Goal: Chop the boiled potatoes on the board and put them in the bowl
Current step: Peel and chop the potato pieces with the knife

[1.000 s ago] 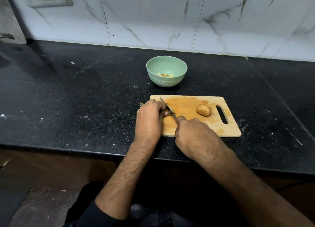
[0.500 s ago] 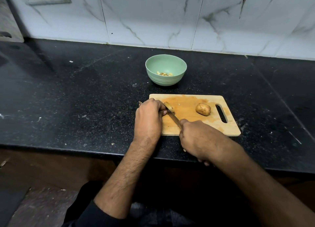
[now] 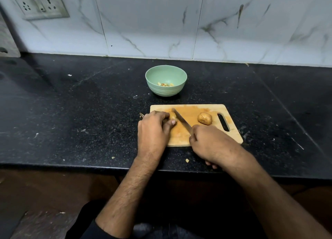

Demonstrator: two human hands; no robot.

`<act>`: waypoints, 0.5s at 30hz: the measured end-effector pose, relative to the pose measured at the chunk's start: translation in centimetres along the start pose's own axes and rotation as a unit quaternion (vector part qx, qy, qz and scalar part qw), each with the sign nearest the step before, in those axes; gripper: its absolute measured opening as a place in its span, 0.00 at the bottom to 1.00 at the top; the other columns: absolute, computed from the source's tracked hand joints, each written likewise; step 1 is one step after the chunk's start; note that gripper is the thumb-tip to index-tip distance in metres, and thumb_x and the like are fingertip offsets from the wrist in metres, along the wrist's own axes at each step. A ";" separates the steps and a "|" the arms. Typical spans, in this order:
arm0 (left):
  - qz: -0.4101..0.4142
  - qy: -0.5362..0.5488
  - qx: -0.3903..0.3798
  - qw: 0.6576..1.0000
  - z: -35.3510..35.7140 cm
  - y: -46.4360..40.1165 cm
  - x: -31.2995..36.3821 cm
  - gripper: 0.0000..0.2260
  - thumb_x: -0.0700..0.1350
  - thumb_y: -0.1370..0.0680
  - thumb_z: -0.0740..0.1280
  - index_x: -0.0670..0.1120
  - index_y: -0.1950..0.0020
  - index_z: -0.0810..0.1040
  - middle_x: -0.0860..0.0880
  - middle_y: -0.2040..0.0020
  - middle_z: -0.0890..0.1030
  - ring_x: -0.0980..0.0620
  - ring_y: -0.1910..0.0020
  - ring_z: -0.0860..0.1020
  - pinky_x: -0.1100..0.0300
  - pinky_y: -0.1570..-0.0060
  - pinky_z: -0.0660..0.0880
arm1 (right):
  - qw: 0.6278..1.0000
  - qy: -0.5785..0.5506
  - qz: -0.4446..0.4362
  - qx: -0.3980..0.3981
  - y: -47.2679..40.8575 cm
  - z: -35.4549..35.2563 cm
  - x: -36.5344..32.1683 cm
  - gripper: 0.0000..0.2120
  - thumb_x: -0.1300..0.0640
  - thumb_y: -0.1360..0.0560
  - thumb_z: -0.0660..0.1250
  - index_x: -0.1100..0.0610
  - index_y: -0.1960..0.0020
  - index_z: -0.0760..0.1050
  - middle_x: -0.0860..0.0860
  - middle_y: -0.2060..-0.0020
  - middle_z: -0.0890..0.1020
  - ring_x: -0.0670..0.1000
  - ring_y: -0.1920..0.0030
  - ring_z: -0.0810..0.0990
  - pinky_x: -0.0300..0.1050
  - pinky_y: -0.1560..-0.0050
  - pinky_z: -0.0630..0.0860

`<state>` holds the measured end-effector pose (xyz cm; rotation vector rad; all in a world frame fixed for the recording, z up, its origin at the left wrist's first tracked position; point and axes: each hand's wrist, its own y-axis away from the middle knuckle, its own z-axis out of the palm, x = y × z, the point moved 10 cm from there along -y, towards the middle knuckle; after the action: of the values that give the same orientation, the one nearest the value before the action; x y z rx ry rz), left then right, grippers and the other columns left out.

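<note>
Left hand [image 3: 152, 129] sits at the left end of the wooden board [image 3: 231, 136], fingers curled over a piece of potato [image 3: 172, 116] and holding it down on the wood; right hand [image 3: 210, 143] is closed round the handle of a knife [image 3: 181, 120], the handle itself hidden in the fist; the blade runs up and to the left from that hand, its far part just beside the held piece, on the side away from the left hand; whether the edge is in the potato cannot be told; a whole potato [image 3: 204, 118] lies on the board beyond the right hand, near the slot handle and apart from the blade; past both hands, toward the wall, a green bowl [image 3: 166, 91] stands on the black desk [image 3: 71, 122], off the board, with a few cut bits [image 3: 165, 84] at its bottom; a small scrap [image 3: 187, 160] lies on the desk just left of the right wrist.
</note>
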<state>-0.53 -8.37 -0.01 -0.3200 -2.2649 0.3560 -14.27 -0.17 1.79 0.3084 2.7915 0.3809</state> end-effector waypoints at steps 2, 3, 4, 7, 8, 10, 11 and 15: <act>0.004 -0.029 -0.004 1.000 0.3 0.1 0.4 0.18 0.57 0.25 0.73 0.48 0.40 0.83 0.51 0.44 0.83 0.49 0.45 0.78 0.47 0.41 0.75 | 1.000 -0.012 0.007 -0.014 -0.2 0.6 0.3 0.11 0.51 0.16 0.53 0.55 0.43 0.71 0.55 0.66 0.82 0.54 0.72 0.84 0.52 0.73 0.82; 0.004 -0.047 -0.007 0.999 0.4 0.0 0.7 0.19 0.59 0.25 0.72 0.49 0.39 0.82 0.51 0.44 0.82 0.49 0.45 0.78 0.47 0.40 0.74 | 1.000 -0.022 0.010 -0.017 -0.1 0.6 0.4 0.11 0.51 0.16 0.53 0.55 0.44 0.71 0.55 0.66 0.82 0.54 0.73 0.84 0.52 0.73 0.82; 0.004 -0.063 -0.012 0.998 0.6 0.0 1.1 0.20 0.60 0.25 0.72 0.50 0.38 0.82 0.52 0.44 0.81 0.50 0.44 0.77 0.48 0.40 0.73 | 0.999 -0.027 0.014 -0.013 0.1 0.6 0.6 0.11 0.51 0.16 0.54 0.55 0.45 0.71 0.55 0.66 0.82 0.54 0.73 0.84 0.52 0.74 0.82; 0.024 -0.089 -0.027 0.995 1.2 -0.2 2.5 0.15 0.56 0.23 0.71 0.53 0.39 0.81 0.52 0.44 0.80 0.48 0.44 0.77 0.48 0.41 0.71 | 0.999 -0.026 0.032 0.016 0.3 -0.2 1.4 0.11 0.49 0.16 0.54 0.55 0.47 0.71 0.55 0.65 0.82 0.54 0.72 0.84 0.51 0.75 0.82; 0.033 -0.097 -0.034 0.994 1.5 -0.3 3.1 0.13 0.54 0.23 0.71 0.53 0.40 0.81 0.51 0.44 0.80 0.48 0.45 0.78 0.48 0.42 0.71 | 0.999 -0.025 0.038 0.023 0.2 -0.4 1.7 0.12 0.49 0.16 0.54 0.55 0.47 0.71 0.55 0.64 0.81 0.54 0.72 0.84 0.51 0.74 0.82; 0.042 -0.101 -0.048 0.993 2.3 -0.5 3.7 0.12 0.51 0.22 0.70 0.51 0.39 0.81 0.50 0.44 0.80 0.46 0.45 0.78 0.47 0.42 0.73 | 0.999 -0.025 0.044 0.020 0.2 -0.3 2.0 0.12 0.49 0.16 0.54 0.55 0.45 0.71 0.55 0.63 0.81 0.53 0.73 0.84 0.49 0.75 0.82; 0.040 -0.089 -0.054 0.994 2.5 -0.5 3.8 0.13 0.50 0.22 0.71 0.50 0.38 0.81 0.49 0.45 0.80 0.46 0.45 0.78 0.47 0.42 0.74 | 0.998 -0.032 0.047 0.012 0.2 -0.1 2.2 0.12 0.48 0.15 0.54 0.55 0.45 0.71 0.55 0.64 0.82 0.52 0.75 0.83 0.47 0.77 0.80; 0.000 0.000 -0.089 0.996 2.7 -1.4 2.7 0.18 0.49 0.25 0.75 0.49 0.36 0.81 0.49 0.47 0.80 0.50 0.49 0.80 0.55 0.41 0.76 | 0.998 -0.046 0.051 0.001 0.0 0.3 2.6 0.13 0.47 0.15 0.53 0.55 0.44 0.70 0.54 0.66 0.81 0.46 0.83 0.74 0.38 0.82 0.70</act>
<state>-4.48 -9.15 0.54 -0.4110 -2.3013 0.1530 -16.57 0.54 0.83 0.4591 2.6936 0.3763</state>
